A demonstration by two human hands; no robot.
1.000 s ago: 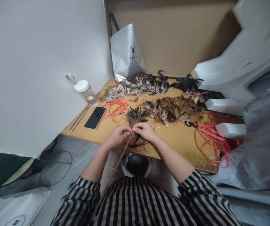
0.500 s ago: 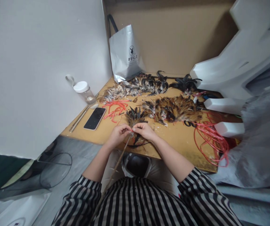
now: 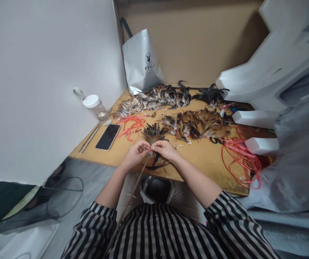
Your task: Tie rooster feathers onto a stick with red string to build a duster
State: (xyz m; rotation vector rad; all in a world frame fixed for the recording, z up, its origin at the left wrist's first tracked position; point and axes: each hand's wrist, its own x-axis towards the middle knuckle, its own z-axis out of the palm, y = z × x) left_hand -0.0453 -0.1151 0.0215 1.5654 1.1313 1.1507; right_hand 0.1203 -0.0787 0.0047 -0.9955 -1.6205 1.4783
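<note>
Overhead, from the head camera, a person in a striped shirt works at the near edge of a wooden table (image 3: 205,162). The left hand (image 3: 136,154) and right hand (image 3: 166,149) meet fingertip to fingertip, both closed in a tight pinch at the top of a thin stick (image 3: 132,192) that slants down toward the lap. The left grips the stick, and the right presses the feather tuft (image 3: 153,133) fanned out just beyond it, with a speck of red between the fingers. Only that one small tuft sits at the stick's tip and the shaft below is bare, so the work looks to be at an early stage. Much lies loose: a brown feather pile (image 3: 197,124) near the right hand, a far row of feathers (image 3: 154,100), cut red cords (image 3: 131,126) and a red cord coil (image 3: 240,158). A phone (image 3: 107,136) and a lidded jar (image 3: 95,106) sit well to the left.
</note>
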